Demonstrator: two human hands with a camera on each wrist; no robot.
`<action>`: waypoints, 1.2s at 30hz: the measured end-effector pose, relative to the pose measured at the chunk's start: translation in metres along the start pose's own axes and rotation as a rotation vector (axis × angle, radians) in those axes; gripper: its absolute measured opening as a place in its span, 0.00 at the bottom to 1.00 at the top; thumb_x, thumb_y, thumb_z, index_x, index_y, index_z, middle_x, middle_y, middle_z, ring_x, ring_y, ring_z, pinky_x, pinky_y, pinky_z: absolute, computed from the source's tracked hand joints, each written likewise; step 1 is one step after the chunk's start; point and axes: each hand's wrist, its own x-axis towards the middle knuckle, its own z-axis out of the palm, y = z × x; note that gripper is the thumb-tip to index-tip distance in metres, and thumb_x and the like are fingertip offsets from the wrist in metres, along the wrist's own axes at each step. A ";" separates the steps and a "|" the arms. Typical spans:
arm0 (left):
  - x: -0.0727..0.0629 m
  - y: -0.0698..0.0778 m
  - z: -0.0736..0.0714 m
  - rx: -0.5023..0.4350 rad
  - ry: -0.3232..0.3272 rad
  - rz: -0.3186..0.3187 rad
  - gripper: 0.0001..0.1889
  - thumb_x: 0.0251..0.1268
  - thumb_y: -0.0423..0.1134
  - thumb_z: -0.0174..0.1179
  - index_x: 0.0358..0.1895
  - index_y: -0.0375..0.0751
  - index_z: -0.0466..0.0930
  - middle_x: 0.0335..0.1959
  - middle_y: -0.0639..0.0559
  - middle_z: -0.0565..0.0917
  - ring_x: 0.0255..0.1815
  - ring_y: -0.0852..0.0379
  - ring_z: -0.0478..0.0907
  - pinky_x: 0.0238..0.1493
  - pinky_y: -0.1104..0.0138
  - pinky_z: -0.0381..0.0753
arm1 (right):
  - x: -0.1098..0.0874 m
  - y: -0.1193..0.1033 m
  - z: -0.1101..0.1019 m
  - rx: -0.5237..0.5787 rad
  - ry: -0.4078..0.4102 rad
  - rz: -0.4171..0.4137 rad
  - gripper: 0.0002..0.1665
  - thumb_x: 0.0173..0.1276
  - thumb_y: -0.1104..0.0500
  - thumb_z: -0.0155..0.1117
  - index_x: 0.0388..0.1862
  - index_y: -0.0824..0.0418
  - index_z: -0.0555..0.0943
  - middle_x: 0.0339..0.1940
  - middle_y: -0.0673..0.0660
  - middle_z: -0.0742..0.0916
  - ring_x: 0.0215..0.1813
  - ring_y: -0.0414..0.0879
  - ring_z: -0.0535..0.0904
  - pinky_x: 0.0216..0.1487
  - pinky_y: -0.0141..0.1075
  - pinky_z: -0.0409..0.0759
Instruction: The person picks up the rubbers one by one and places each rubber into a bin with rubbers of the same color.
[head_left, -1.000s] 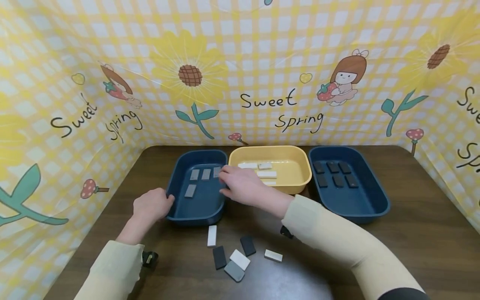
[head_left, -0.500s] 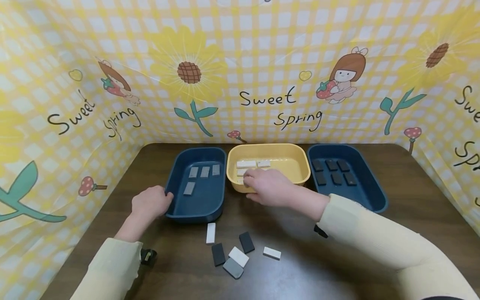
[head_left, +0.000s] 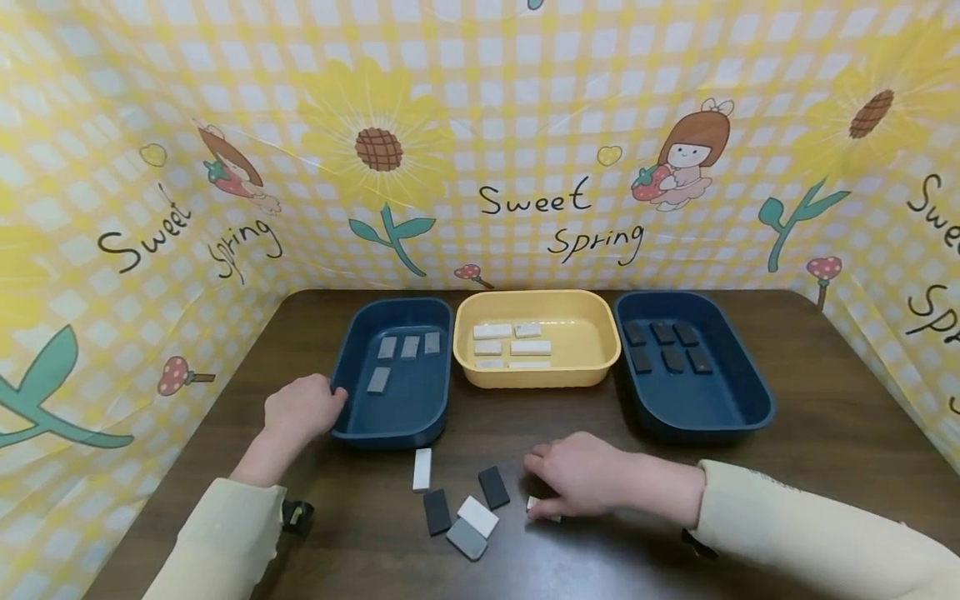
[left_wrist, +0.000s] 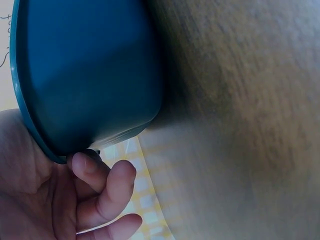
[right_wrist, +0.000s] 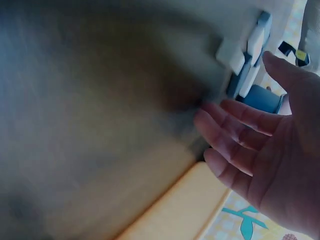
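Observation:
My left hand (head_left: pixel 303 408) grips the rim of the left blue tray (head_left: pixel 390 433) at its near left corner; in the left wrist view the rim lies between palm and curled fingers (left_wrist: pixel 107 197). Inside that tray lie several grey blocks (head_left: pixel 410 347). My right hand (head_left: pixel 585 477) hangs low over a small white block (head_left: pixel 533 502) on the table, partly covering it. In the right wrist view its thumb and fingers (right_wrist: pixel 232 142) are spread apart, with a white block (right_wrist: pixel 231 55) beyond the gap. Left of it lie two black blocks (head_left: pixel 493 487), a white block (head_left: pixel 478 517) and a grey block (head_left: pixel 467 540).
A yellow tray (head_left: pixel 536 379) with several white blocks (head_left: pixel 531 347) stands at the middle back. Beside it on the right is another blue tray (head_left: pixel 705 429) holding several black blocks (head_left: pixel 673 359). One more white block (head_left: pixel 422 470) lies before the left tray. A patterned cloth (head_left: pixel 525 150) rises behind.
My right hand has gone from the left tray's right side, across the yellow tray, down to the small white block on the table. My left hand has stayed on the rim.

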 end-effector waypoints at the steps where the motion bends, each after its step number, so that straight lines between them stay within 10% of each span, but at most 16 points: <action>1: 0.000 0.000 0.000 0.001 0.001 0.000 0.21 0.74 0.47 0.45 0.24 0.39 0.74 0.17 0.47 0.75 0.18 0.51 0.73 0.21 0.60 0.70 | -0.002 -0.001 0.002 0.009 -0.005 0.006 0.24 0.65 0.35 0.61 0.43 0.54 0.79 0.32 0.45 0.80 0.27 0.36 0.71 0.27 0.31 0.72; 36: 0.000 0.001 -0.001 0.001 -0.009 -0.005 0.20 0.74 0.46 0.46 0.27 0.37 0.76 0.18 0.47 0.75 0.18 0.52 0.74 0.21 0.61 0.71 | -0.006 -0.015 0.018 -0.210 0.134 -0.083 0.06 0.59 0.58 0.69 0.36 0.53 0.83 0.27 0.46 0.77 0.29 0.38 0.75 0.24 0.29 0.70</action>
